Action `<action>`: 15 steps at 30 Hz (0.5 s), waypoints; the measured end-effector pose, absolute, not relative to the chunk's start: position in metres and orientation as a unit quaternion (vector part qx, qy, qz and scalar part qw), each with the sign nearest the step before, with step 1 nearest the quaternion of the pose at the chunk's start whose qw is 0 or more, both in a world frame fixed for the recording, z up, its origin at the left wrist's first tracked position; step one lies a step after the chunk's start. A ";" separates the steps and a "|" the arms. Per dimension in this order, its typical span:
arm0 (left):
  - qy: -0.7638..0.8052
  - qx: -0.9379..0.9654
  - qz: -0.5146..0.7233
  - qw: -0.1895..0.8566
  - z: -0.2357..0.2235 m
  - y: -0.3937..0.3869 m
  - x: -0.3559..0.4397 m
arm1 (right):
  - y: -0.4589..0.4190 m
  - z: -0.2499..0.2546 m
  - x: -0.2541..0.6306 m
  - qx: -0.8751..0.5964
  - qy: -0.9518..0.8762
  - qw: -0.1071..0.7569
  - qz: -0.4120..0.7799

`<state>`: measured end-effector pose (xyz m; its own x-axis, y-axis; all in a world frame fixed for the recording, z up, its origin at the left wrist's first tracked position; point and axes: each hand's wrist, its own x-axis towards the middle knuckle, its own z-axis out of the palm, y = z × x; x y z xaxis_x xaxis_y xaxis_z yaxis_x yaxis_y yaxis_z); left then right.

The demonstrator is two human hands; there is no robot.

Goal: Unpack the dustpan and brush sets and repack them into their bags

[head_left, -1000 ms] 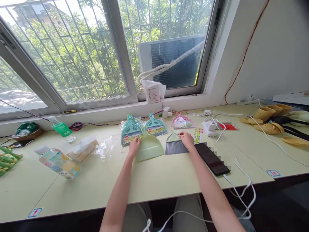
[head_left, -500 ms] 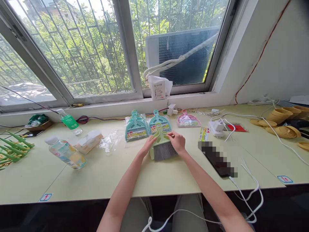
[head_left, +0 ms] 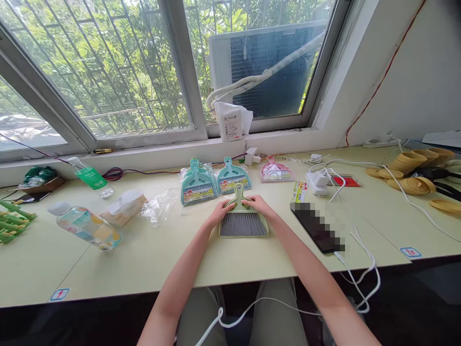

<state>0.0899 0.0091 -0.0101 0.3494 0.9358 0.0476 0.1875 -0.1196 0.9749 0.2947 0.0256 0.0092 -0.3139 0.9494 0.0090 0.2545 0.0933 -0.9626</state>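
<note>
A pale green hand brush (head_left: pixel 243 223) with grey bristles lies flat inside a matching dustpan (head_left: pixel 265 232), handles pointing away from me. My left hand (head_left: pixel 217 213) grips the set at its left shoulder, with some fingertips hidden at the handle cutout. From the other side, my right hand (head_left: pixel 260 205) is closed on the right shoulder, its fingers at the other cutout. Just behind are teal dustpan sets (head_left: pixel 198 185) in clear wrapping, and another teal set (head_left: pixel 232 179) beside them. A pink wrapped set (head_left: pixel 276 171) lies farther right.
To the left are a juice bottle (head_left: pixel 88 228), a green-labelled bottle (head_left: pixel 90 177), a tissue pack (head_left: pixel 124 207) and crumpled plastic film (head_left: pixel 158 206). On the right lie a label card (head_left: pixel 298 191), a phone (head_left: pixel 315 228) with a white cable, and a charger (head_left: pixel 317 183).
The brush has settled into the dustpan, whose front rim now shows below the bristles. Both hands have shifted onto the sides of the set. The camera view has moved slightly.
</note>
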 end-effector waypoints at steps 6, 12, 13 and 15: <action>0.480 0.637 0.381 0.467 -0.016 0.015 0.087 | 0.021 0.007 0.285 -0.484 -0.597 0.377 0.517; 0.521 0.669 0.346 0.402 -0.006 0.009 0.088 | 0.020 0.005 0.284 -0.473 -0.579 0.382 0.543; 0.524 0.674 0.341 0.392 -0.005 0.009 0.088 | 0.020 0.005 0.285 -0.469 -0.576 0.381 0.550; 0.525 0.684 0.336 0.378 -0.003 0.008 0.087 | 0.020 0.006 0.286 -0.463 -0.577 0.372 0.560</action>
<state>0.0873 0.0079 -0.0032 0.2228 0.9729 0.0622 0.4651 -0.1621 0.8703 0.2865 0.0196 0.0060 -0.2936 0.9518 -0.0887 0.1178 -0.0561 -0.9915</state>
